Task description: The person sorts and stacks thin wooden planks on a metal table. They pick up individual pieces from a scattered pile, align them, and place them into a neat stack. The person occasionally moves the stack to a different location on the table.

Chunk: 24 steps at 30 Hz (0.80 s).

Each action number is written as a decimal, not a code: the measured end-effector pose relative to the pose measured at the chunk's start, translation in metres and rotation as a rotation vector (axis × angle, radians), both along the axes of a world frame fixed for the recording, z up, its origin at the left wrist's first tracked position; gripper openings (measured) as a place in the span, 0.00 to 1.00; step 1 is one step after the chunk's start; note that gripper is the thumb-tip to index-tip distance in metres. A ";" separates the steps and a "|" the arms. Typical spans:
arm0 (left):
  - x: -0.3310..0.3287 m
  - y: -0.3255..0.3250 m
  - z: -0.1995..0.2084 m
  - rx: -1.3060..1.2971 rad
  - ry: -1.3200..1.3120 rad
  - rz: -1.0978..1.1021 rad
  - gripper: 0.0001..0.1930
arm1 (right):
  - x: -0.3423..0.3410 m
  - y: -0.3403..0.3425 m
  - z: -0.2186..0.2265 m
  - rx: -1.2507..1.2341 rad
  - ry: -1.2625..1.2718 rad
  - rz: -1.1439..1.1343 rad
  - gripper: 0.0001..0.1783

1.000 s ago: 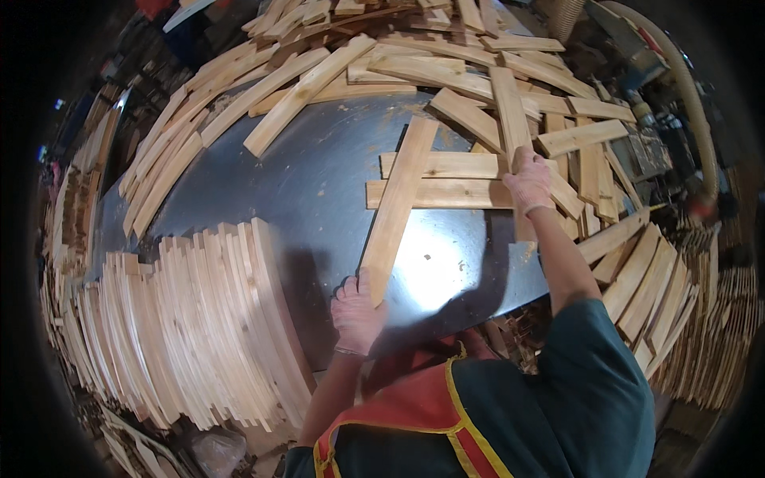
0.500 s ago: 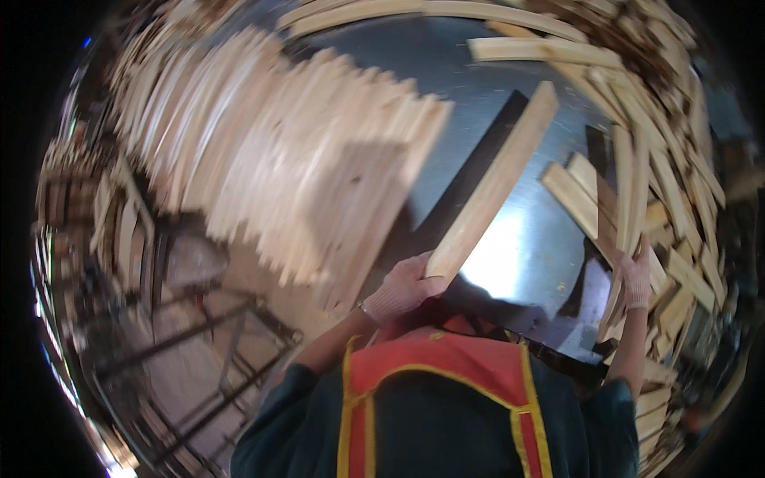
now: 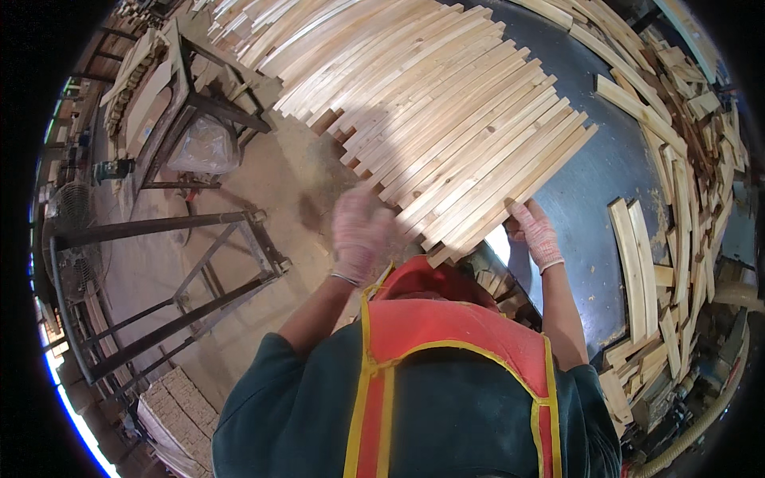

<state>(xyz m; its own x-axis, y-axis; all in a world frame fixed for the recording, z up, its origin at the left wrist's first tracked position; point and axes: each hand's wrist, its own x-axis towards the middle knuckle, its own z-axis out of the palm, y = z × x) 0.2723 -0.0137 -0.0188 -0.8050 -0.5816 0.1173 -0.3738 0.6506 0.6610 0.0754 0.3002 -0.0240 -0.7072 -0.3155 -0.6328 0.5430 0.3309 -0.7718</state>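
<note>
Pale wooden strips lie side by side in a wide slanting row, their near ends uneven. My right hand, in a pinkish knit glove, is at the right edge of the row. Its curled fingers and thumb press on the outermost wooden strip near that strip's lower end. My left hand, gloved alike, hovers just left of the strips' near ends. Motion blurs its fingers, and no strip shows in it.
The dark metal tabletop carries the row. Loose wood pieces are heaped along its right side. On my left stand a metal frame, a wooden bench and a clear plastic bag by the bench.
My left hand has let go of the single strip, and no strip lies apart from the row there now. My right hand has come from the right-hand heap to the row's edge. The view has swung left.
</note>
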 end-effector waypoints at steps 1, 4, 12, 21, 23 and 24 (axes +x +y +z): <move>0.001 -0.008 -0.011 0.280 0.161 0.271 0.27 | 0.003 0.007 -0.008 -0.020 0.055 -0.074 0.49; 0.007 -0.050 -0.067 1.108 0.294 0.673 0.22 | 0.009 0.018 -0.018 -0.040 0.182 -0.195 0.53; 0.010 0.053 -0.035 2.011 0.179 0.328 0.26 | -0.041 0.034 -0.035 0.044 0.432 -0.357 0.48; -0.159 0.028 0.043 0.386 -0.594 -0.249 0.41 | -0.077 0.086 -0.018 0.037 0.228 -0.320 0.48; -0.211 0.043 0.011 0.295 -0.656 -0.302 0.48 | -0.098 0.087 -0.009 0.220 0.217 -0.034 0.47; -0.234 0.059 0.008 0.321 -0.703 -0.314 0.51 | -0.108 0.087 -0.010 0.316 0.215 0.102 0.47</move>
<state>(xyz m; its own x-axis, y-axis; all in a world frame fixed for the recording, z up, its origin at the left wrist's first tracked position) 0.0381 0.0457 -0.0104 -0.7589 -0.2373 -0.6065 -0.6012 0.6134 0.5122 -0.0322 0.3870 -0.0337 -0.8095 -0.2042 -0.5505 0.3320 0.6142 -0.7159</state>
